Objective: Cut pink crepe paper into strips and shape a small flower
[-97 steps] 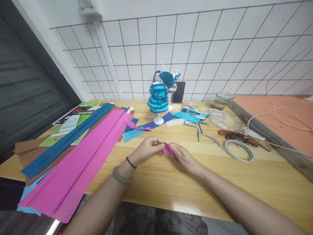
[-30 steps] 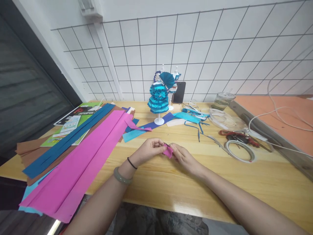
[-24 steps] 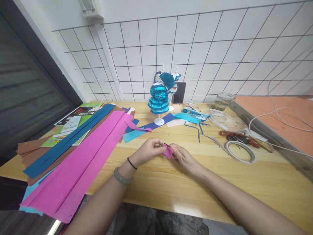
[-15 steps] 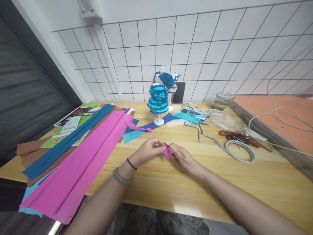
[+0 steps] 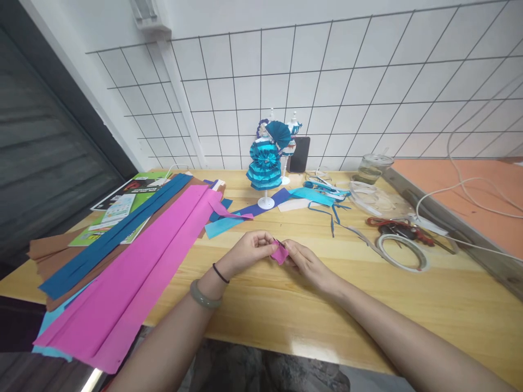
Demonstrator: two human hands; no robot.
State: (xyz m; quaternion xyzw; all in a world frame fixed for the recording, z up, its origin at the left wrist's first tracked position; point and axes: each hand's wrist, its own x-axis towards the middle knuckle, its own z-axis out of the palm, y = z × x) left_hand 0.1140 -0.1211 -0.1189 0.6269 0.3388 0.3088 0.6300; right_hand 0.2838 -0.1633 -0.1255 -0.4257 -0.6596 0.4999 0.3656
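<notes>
A small piece of pink crepe paper (image 5: 280, 255) is pinched between my two hands above the wooden table (image 5: 253, 310). My left hand (image 5: 254, 248) holds its left side with thumb and forefinger closed. On the other side, my right hand (image 5: 303, 259) grips the right edge, its fingers curled. A thin dark edge shows along the top of the piece; I cannot make out what it is. Beyond the hands stands a miniature dress form in a pleated turquoise paper dress (image 5: 265, 166), on a white stand (image 5: 266, 203).
Long pink (image 5: 134, 272), blue (image 5: 118, 234) and brown paper strips lie at left over a green magazine (image 5: 96, 218). Blue scraps (image 5: 314, 196) lie behind. At right are a tape roll (image 5: 402, 252), red-handled tools (image 5: 400, 228), a glass bowl (image 5: 372, 167) and a cable. A phone (image 5: 299, 154) leans on the wall.
Both hands stay in nearly the same place, still pinching the pink paper. The small piece looks slightly turned, with more of its dark top edge showing.
</notes>
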